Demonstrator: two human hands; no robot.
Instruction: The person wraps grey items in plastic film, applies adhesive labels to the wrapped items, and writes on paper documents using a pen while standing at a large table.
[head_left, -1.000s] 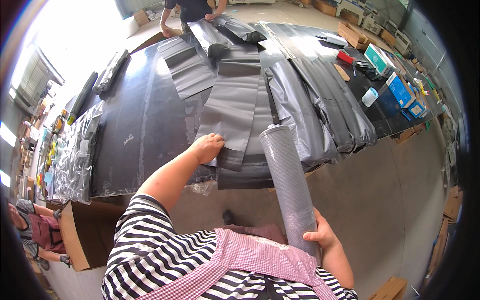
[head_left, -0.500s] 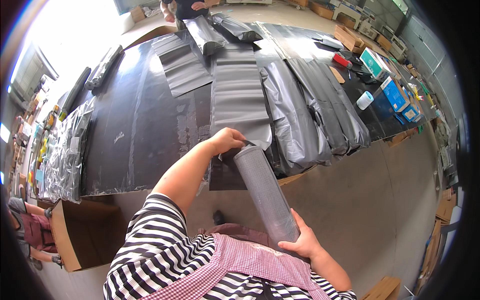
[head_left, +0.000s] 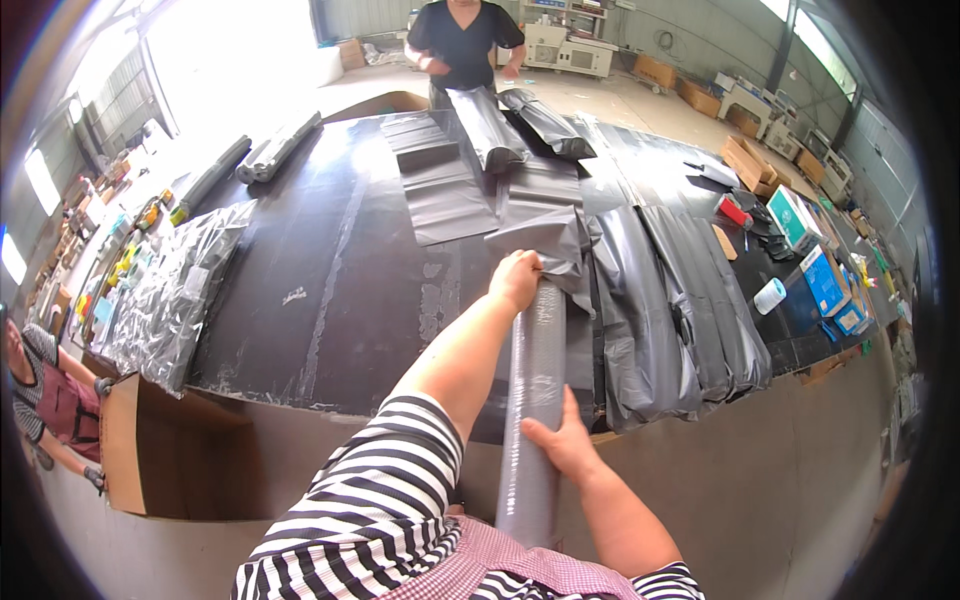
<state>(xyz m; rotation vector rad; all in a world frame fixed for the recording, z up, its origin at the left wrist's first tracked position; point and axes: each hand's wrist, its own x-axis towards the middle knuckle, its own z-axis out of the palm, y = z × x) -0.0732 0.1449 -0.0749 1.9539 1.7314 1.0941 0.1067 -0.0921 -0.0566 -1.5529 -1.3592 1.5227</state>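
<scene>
A long grey roll (head_left: 533, 375) in clear film points from my body toward the table, its near end close to my apron. My left hand (head_left: 518, 280) is closed at the roll's far end, gripping the edge of a grey plastic bag (head_left: 545, 240). The bag is bunched up around that end; how far the roll reaches into it is hidden. My right hand (head_left: 568, 438) wraps the roll's right side, thumb on top. Beyond the bag, more flat grey bags (head_left: 450, 200) lie on the black table (head_left: 300, 290).
Bagged grey rolls (head_left: 650, 310) lie right of my hands; two more (head_left: 485, 125) lie at the far edge before a co-worker (head_left: 465, 45). Film-wrapped goods (head_left: 165, 295) line the left. A white tape roll (head_left: 770, 296) and blue boxes (head_left: 825, 283) stand right. An open carton (head_left: 190, 450) is low left.
The roll has swung upright in view and moved forward over the table edge. My left hand has gone forward with the bag lifted and bunched; my right hand has shifted up the roll.
</scene>
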